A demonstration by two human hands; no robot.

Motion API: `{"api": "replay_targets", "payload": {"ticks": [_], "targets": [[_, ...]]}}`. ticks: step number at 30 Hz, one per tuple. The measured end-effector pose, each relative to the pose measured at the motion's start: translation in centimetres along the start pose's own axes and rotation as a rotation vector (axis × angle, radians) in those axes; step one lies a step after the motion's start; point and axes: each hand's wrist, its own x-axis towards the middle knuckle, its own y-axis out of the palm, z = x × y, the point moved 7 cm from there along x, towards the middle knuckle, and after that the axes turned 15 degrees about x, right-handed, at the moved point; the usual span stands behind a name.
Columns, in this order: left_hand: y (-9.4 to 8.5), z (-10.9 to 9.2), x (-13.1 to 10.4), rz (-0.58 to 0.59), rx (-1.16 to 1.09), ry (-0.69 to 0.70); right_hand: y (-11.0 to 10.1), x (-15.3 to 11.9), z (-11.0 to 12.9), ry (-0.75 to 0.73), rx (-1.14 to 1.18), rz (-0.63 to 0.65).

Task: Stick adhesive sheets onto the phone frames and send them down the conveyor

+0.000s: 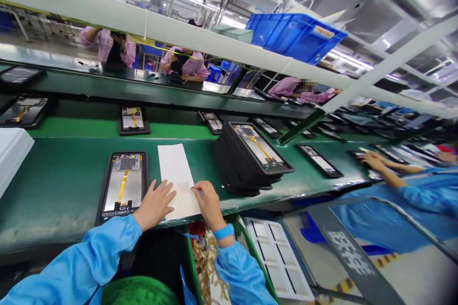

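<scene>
A white sheet (176, 164) lies on the green bench. My left hand (156, 204) rests on its left side, fingers spread and flat. At the sheet's right edge, my right hand (209, 204) has thumb and forefinger pinched together. A tiny dark bit shows at those fingertips, too small to name. Left of the sheet, beside my left hand, lies an opened tablet (118, 183) in a black frame, with a circuit board and an orange ribbon cable showing. To the right stands a stack of similar opened tablets (255, 147).
More opened tablets (134, 120) lie on the bright green strip (82, 127) behind. A white foam block (12, 154) sits at the left. Below the bench edge are a green bin (193, 262) and a white compartment tray (281, 259). A co-worker's hands (374, 159) are at the right.
</scene>
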Motion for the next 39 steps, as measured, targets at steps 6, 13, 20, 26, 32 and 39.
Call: {"api": "replay_targets", "payload": {"ticks": [6,13,20,26,32,39], "targets": [[-1.3,-0.3,0.1,0.004,-0.047,-0.010,-0.8,3.5,3.7,0.127,0.331,-0.047],[-5.1,6.5,-7.1,-0.152,-0.010,-0.265,9.1,8.5,9.2,0.142,0.537,0.270],[-3.3,11.3,-9.7,-0.094,0.037,-0.332,20.2,10.7,7.8,0.186,0.567,0.457],[-4.5,10.9,-9.2,-0.100,-0.002,-0.378,24.5,11.3,7.0,0.171,0.448,0.561],[-4.0,11.4,-9.6,-0.102,-0.040,-0.396,25.1,11.5,7.0,0.164,0.384,0.561],[-4.4,11.7,-9.3,-0.107,-0.063,-0.381,25.1,11.2,6.9,0.178,0.348,0.497]]}}
